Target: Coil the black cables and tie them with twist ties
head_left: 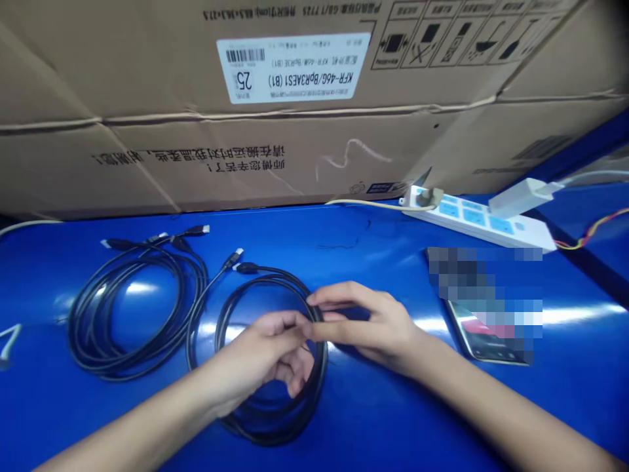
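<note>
- The right hand (373,328) has its fingers curled and closed around the top right of a coiled black cable (324,370), pinching its strands.
- The left hand (260,354) is curled, with its fingertips meeting the right hand's at the strands; I cannot tell whether it grips the cable too.
- The coil lies in front of the person on the blue table (378,419), partly raised at the hands, with its lower loops resting on the surface.
- It forms a rough ring, so it has no single long axis; a free length runs from it toward the upper left, ending in a plug (246,267) that points left.
- Another strand rises beside the ring to a plug (234,257) that points up and right, toward a cardboard box (246,164).
- A second black coil (73,328) lies to the left, with its plugs (196,230) loose at the top.
- So far both cables lie in loops; no tie shows on either, and their ends stay free.
</note>
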Demonstrator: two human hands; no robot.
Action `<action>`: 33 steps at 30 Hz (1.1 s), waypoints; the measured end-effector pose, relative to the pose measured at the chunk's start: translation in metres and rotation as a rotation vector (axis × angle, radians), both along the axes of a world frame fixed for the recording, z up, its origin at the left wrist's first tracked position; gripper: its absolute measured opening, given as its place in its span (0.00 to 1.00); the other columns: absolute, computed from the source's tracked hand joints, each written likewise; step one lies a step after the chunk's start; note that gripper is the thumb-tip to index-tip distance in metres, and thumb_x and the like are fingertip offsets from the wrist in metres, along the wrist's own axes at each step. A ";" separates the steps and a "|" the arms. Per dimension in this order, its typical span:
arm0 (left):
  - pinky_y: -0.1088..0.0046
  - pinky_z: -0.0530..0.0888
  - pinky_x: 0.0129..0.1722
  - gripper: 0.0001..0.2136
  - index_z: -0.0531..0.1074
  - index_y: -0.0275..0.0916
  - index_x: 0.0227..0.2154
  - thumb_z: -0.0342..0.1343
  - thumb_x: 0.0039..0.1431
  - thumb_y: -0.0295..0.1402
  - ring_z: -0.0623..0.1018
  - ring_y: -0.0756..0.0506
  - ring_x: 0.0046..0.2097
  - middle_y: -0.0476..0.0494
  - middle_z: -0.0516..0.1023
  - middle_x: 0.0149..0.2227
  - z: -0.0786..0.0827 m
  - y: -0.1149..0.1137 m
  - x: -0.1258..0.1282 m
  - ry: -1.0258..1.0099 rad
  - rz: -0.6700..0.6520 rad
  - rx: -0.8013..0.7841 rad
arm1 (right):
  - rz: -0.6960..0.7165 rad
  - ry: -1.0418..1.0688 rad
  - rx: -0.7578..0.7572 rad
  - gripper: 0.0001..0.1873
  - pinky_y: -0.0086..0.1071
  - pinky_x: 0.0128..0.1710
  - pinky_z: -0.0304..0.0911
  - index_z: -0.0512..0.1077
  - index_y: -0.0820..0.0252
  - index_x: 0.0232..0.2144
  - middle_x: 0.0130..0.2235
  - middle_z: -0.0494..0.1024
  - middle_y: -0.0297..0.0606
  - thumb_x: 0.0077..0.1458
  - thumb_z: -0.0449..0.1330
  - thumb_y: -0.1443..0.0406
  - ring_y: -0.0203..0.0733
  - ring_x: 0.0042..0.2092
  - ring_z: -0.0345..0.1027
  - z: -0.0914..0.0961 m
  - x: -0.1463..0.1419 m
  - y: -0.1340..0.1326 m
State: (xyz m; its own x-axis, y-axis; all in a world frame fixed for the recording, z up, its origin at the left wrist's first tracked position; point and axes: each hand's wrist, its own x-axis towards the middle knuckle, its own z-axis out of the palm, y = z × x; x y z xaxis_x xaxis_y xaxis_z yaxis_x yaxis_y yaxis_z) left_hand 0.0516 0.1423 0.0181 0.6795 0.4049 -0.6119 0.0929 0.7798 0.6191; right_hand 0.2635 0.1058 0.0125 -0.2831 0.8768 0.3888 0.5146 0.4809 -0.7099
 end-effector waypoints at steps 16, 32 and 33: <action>0.78 0.48 0.23 0.14 0.65 0.44 0.45 0.63 0.61 0.29 0.48 0.56 0.21 0.61 0.54 0.20 -0.003 0.018 -0.014 -0.318 -0.212 -0.291 | 0.164 0.051 0.226 0.14 0.31 0.50 0.77 0.78 0.53 0.46 0.51 0.74 0.40 0.65 0.58 0.74 0.38 0.50 0.76 -0.011 0.000 -0.003; 0.76 0.53 0.22 0.07 0.68 0.39 0.26 0.61 0.56 0.31 0.63 0.55 0.19 0.54 0.69 0.16 0.001 0.006 0.000 -0.142 -0.196 -0.083 | 0.156 -0.022 0.236 0.18 0.28 0.46 0.76 0.75 0.59 0.52 0.51 0.75 0.46 0.61 0.58 0.75 0.40 0.50 0.76 0.004 -0.002 -0.004; 0.76 0.55 0.22 0.07 0.68 0.39 0.25 0.61 0.54 0.30 0.65 0.55 0.19 0.53 0.70 0.17 0.001 0.006 0.000 -0.137 -0.185 -0.098 | 0.156 -0.024 0.242 0.19 0.28 0.45 0.76 0.75 0.59 0.51 0.51 0.75 0.46 0.60 0.58 0.76 0.40 0.50 0.76 0.005 -0.003 -0.004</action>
